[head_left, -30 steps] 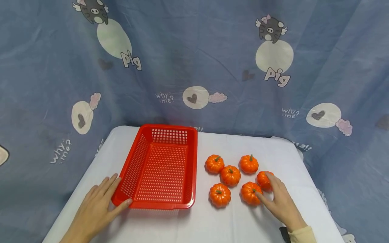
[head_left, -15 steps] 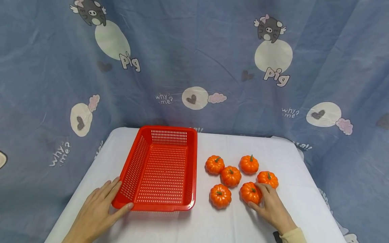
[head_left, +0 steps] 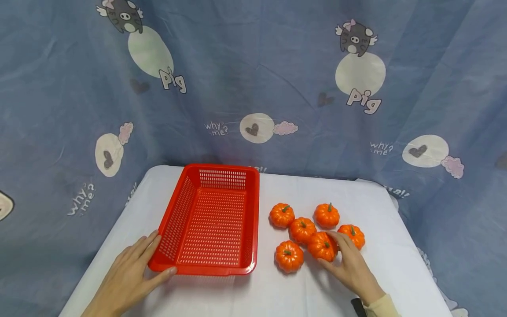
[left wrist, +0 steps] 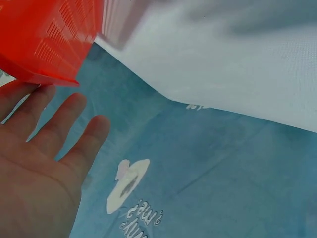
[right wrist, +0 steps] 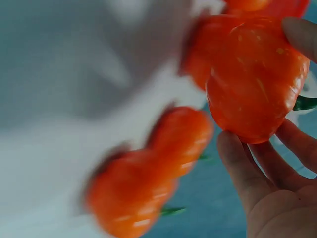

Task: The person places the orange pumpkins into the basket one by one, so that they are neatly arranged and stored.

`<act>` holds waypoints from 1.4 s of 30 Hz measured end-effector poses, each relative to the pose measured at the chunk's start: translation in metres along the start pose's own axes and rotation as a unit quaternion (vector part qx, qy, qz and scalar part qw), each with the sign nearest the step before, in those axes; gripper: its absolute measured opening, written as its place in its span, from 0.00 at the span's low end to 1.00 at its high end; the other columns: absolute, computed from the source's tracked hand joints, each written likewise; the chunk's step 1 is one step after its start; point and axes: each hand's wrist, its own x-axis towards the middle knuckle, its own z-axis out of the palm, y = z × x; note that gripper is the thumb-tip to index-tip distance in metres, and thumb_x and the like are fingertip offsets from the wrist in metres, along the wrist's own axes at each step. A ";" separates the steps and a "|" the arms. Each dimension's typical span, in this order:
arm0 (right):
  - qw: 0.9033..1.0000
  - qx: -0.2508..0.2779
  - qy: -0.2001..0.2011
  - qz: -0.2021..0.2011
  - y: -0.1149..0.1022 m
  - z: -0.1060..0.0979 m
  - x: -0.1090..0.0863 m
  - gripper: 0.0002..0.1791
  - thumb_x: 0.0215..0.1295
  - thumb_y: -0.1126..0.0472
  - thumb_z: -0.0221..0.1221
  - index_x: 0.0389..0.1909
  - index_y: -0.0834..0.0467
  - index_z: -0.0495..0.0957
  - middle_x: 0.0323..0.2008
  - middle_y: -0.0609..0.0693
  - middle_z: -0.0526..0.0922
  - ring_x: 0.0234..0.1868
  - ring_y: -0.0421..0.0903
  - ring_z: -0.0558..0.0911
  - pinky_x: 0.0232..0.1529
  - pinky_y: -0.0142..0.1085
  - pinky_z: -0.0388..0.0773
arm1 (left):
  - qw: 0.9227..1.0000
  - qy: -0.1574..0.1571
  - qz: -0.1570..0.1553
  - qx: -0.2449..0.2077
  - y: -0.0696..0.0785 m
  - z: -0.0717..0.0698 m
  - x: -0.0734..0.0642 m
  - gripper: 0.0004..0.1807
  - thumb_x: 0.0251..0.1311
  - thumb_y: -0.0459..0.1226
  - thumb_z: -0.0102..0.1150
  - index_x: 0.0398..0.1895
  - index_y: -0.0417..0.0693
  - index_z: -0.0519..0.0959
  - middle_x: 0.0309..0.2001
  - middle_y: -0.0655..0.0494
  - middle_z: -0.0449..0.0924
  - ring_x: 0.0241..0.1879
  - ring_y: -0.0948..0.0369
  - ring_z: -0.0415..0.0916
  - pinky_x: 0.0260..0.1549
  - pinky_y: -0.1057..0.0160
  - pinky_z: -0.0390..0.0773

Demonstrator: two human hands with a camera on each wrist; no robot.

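Head view: right hand point(head_left: 351, 266) pinches a miniature pumpkin point(head_left: 321, 247) just raised, seemingly free to move, left hand point(head_left: 126, 274), fingers outstretched, touching the near-left corner of a red basket point(head_left: 210, 269).

We saw a shiny orange pumpkin point(head_left: 321, 247) with bumpy sides and a short green stem. The right hand point(head_left: 352, 266) held it between thumb and fingers. We saw it well apart from the red basket point(head_left: 214, 226). The basket sat flat on the white table point(head_left: 222, 299), open side up, with little holes all over its bottom.
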 end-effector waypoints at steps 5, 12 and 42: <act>0.998 0.022 0.012 -0.065 -0.032 -0.007 0.031 0.43 0.51 0.50 0.79 0.68 0.54 0.71 0.64 0.49 0.74 0.63 0.50 0.76 0.62 0.53 0.77 | 1.000 0.002 -0.002 0.001 0.000 0.001 0.000 0.61 0.54 0.75 0.55 0.76 0.37 0.62 0.75 0.38 0.59 0.70 0.36 0.55 0.65 0.26 0.55; 0.987 0.091 -0.050 -0.122 -0.091 0.007 0.077 0.43 0.53 0.49 0.77 0.69 0.49 0.70 0.65 0.42 0.72 0.65 0.43 0.74 0.64 0.46 0.76 | 1.000 -0.001 -0.001 0.011 0.000 0.003 0.000 0.60 0.54 0.75 0.55 0.74 0.35 0.64 0.75 0.38 0.60 0.68 0.36 0.58 0.64 0.26 0.56; 0.933 -0.074 -0.278 -0.217 -0.259 0.145 0.163 0.40 0.54 0.47 0.76 0.66 0.48 0.70 0.60 0.45 0.72 0.55 0.37 0.73 0.56 0.23 0.75 | 1.000 0.007 0.009 0.010 0.000 -0.003 0.002 0.61 0.53 0.76 0.53 0.75 0.37 0.64 0.75 0.39 0.60 0.68 0.34 0.58 0.64 0.26 0.56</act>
